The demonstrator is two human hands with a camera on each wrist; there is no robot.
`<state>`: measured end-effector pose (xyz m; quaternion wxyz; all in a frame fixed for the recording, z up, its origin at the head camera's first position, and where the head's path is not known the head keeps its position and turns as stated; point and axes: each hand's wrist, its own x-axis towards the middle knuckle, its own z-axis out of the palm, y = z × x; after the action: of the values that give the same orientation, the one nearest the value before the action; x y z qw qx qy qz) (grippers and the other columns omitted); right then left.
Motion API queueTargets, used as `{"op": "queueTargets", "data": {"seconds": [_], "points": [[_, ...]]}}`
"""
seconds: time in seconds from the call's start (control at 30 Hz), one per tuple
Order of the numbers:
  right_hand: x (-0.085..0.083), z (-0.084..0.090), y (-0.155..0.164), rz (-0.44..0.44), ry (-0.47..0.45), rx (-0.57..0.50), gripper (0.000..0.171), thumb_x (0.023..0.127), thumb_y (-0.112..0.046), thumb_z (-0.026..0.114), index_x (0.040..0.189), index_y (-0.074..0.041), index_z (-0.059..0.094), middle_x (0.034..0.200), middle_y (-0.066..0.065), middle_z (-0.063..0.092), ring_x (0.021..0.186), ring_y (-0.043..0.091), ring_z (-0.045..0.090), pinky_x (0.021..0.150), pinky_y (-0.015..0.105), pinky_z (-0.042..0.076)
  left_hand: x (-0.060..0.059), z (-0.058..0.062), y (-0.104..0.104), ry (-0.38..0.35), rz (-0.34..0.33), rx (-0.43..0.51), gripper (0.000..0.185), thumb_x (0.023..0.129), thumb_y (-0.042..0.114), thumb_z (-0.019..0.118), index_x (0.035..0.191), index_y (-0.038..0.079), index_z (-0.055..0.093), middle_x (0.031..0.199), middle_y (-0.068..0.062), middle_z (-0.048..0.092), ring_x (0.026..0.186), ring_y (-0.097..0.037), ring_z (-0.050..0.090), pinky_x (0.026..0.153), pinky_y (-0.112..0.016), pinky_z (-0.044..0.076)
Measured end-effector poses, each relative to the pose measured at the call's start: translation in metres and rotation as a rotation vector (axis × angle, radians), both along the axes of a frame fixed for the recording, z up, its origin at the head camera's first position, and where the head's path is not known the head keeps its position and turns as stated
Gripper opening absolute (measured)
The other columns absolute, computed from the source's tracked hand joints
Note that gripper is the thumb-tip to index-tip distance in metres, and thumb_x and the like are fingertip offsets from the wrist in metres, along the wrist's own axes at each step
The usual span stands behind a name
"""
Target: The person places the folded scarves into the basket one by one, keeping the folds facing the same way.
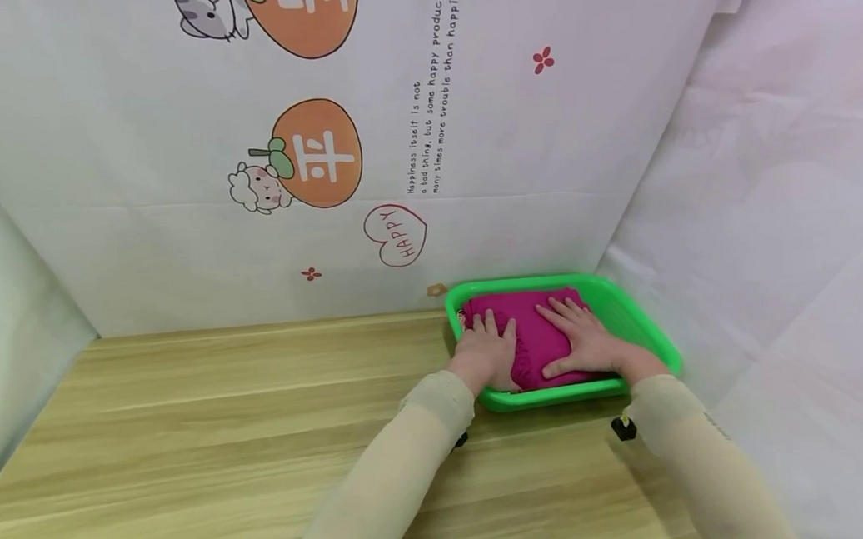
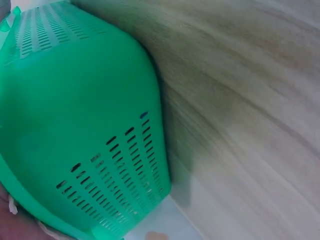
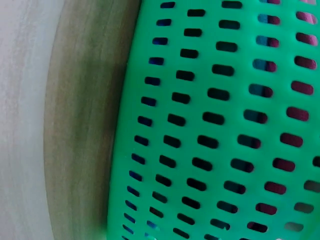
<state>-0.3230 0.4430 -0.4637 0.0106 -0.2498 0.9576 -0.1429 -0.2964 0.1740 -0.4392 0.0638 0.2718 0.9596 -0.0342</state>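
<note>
Head view shows a person leaning over a light wooden tabletop (image 1: 224,418), both forearms in beige sleeves (image 1: 386,481) reaching toward about two o'clock, where a bright green slotted plastic basket (image 1: 634,322) sits in the far right corner of the table, tight against the white printed backdrop (image 1: 168,154) and the plain white sheet (image 1: 787,194) hanging at three o'clock. Inside the basket lies a folded magenta cloth (image 1: 533,329), filling most of its floor. The left hand (image 1: 486,353) rests flat on the cloth's nine o'clock side, fingers straight and held close together, pointing to twelve o'clock, the heel of the hand over the basket's near rim. The right hand (image 1: 583,342) lies flat on the cloth's three o'clock half, fingers spread and angled toward eleven o'clock. The two hands are near each other but apart, a strip of cloth showing between them. From the left wrist, the basket's outer wall (image 2: 75,125) fills the frame beside the wood grain. From the right wrist, the slotted wall (image 3: 220,125) sits very close, magenta showing through the holes at two o'clock. On the backdrop, orange fruit cartoons (image 1: 316,154) sit at eleven o'clock and a red heart reading HAPPY (image 1: 396,235) at twelve.
</note>
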Motion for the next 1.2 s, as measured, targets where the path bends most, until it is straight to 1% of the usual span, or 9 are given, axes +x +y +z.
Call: {"op": "queueTargets", "data": {"seconds": [0.17, 0.37, 0.57, 0.7, 0.83, 0.93, 1.03, 1.13, 1.2], "points": [[-0.004, -0.002, -0.002, -0.001, -0.007, -0.018, 0.13, 0.082, -0.071, 0.088, 0.178, -0.01, 0.024, 0.181, 0.031, 0.014, 0.165, 0.06, 0.0, 0.128, 0.079, 0.0, 0.002, 0.003, 0.001, -0.016, 0.024, -0.01, 0.119, 0.095, 0.074, 0.074, 0.181, 0.021, 0.011, 0.184, -0.021, 0.016, 0.168, -0.04, 0.024, 0.128, -0.042, 0.04], [-0.01, -0.007, 0.003, -0.024, -0.02, 0.045, 0.135, 0.08, -0.074, 0.089, 0.179, -0.015, 0.019, 0.183, 0.027, 0.011, 0.167, 0.055, -0.002, 0.13, 0.076, 0.0, 0.002, 0.003, 0.006, -0.036, 0.039, -0.012, 0.118, 0.096, 0.072, 0.075, 0.181, 0.021, 0.011, 0.184, -0.021, 0.015, 0.168, -0.04, 0.022, 0.123, -0.04, 0.046], [-0.005, -0.001, -0.004, -0.006, -0.034, 0.026, 0.135, 0.079, -0.073, 0.091, 0.177, -0.009, 0.024, 0.181, 0.031, 0.014, 0.165, 0.059, 0.001, 0.128, 0.079, 0.002, 0.003, 0.001, 0.004, -0.027, 0.039, -0.039, 0.116, 0.097, 0.075, 0.07, 0.181, 0.021, 0.012, 0.184, -0.021, 0.017, 0.168, -0.04, 0.024, 0.125, -0.04, 0.044], [-0.004, 0.0, -0.006, 0.008, -0.023, 0.014, 0.132, 0.081, -0.07, 0.091, 0.177, -0.007, 0.025, 0.18, 0.033, 0.015, 0.164, 0.061, 0.003, 0.127, 0.081, 0.004, 0.003, 0.001, 0.0, -0.009, 0.032, -0.051, 0.114, 0.098, 0.077, 0.067, 0.181, 0.021, 0.012, 0.183, -0.022, 0.019, 0.167, -0.039, 0.026, 0.128, -0.04, 0.038], [-0.005, -0.003, 0.0, 0.033, -0.018, -0.031, 0.127, 0.084, -0.067, 0.089, 0.178, -0.011, 0.024, 0.179, 0.034, 0.014, 0.164, 0.061, 0.003, 0.127, 0.081, 0.002, 0.003, 0.0, -0.005, -0.001, 0.0, -0.008, 0.109, 0.1, 0.076, 0.064, 0.181, 0.021, 0.015, 0.183, -0.022, 0.02, 0.168, -0.039, 0.025, 0.133, -0.042, 0.03], [-0.006, 0.001, 0.003, 0.036, -0.029, -0.054, 0.126, 0.083, -0.063, 0.092, 0.177, -0.009, 0.027, 0.178, 0.036, 0.014, 0.163, 0.062, 0.004, 0.126, 0.082, 0.001, 0.002, 0.0, -0.009, 0.028, -0.035, 0.02, 0.107, 0.1, 0.078, 0.062, 0.18, 0.02, 0.02, 0.182, -0.022, 0.023, 0.167, -0.039, 0.026, 0.135, -0.048, 0.024], [-0.004, 0.008, 0.002, -0.003, -0.062, -0.038, 0.127, 0.081, -0.057, 0.096, 0.175, -0.005, 0.029, 0.179, 0.036, 0.013, 0.163, 0.062, 0.002, 0.126, 0.081, 0.001, 0.001, 0.0, -0.016, 0.05, -0.062, 0.052, 0.108, 0.099, 0.081, 0.06, 0.179, 0.017, 0.025, 0.18, -0.023, 0.026, 0.167, -0.038, 0.028, 0.136, -0.053, 0.021], [-0.001, 0.011, 0.0, -0.052, -0.079, -0.011, 0.126, 0.082, -0.056, 0.096, 0.176, -0.005, 0.029, 0.181, 0.032, 0.012, 0.165, 0.06, 0.0, 0.128, 0.079, 0.0, -0.002, -0.003, -0.024, 0.029, -0.09, 0.136, 0.109, 0.1, 0.082, 0.059, 0.178, 0.012, 0.027, 0.181, -0.024, 0.023, 0.169, -0.039, 0.02, 0.137, -0.051, 0.017], [0.003, 0.012, -0.003, -0.075, -0.077, -0.007, 0.12, 0.086, -0.056, 0.093, 0.176, -0.007, 0.03, 0.182, 0.03, 0.011, 0.166, 0.059, -0.001, 0.129, 0.077, -0.001, -0.003, -0.006, -0.031, 0.003, -0.108, 0.209, 0.108, 0.102, 0.08, 0.058, 0.177, 0.008, 0.028, 0.182, -0.024, 0.019, 0.17, -0.041, 0.012, 0.137, -0.049, 0.015]]}}
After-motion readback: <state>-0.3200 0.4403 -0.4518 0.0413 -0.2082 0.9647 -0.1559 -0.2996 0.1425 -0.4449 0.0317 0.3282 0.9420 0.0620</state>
